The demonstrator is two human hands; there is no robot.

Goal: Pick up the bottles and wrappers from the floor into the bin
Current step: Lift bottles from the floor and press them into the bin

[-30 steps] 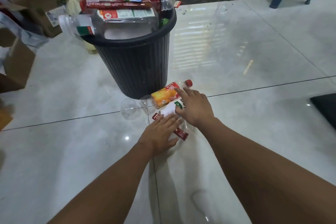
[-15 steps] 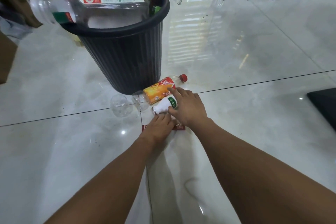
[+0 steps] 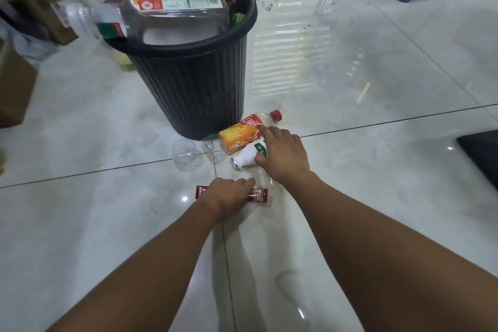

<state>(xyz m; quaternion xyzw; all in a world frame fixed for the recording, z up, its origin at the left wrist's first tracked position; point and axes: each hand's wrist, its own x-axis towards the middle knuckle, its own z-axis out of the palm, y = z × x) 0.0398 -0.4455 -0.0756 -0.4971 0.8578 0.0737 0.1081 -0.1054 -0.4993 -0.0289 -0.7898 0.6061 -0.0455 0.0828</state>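
Where two hands [image 3: 225,198] [image 3: 283,155] reach, two labelled bottles [image 3: 237,135] [image 3: 246,157] and one wrapper [image 3: 258,195] lie.

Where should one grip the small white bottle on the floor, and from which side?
The white bottle lies on its side, so probably take its wide body from above, fingers across it; the orange bottle crowds its far side.
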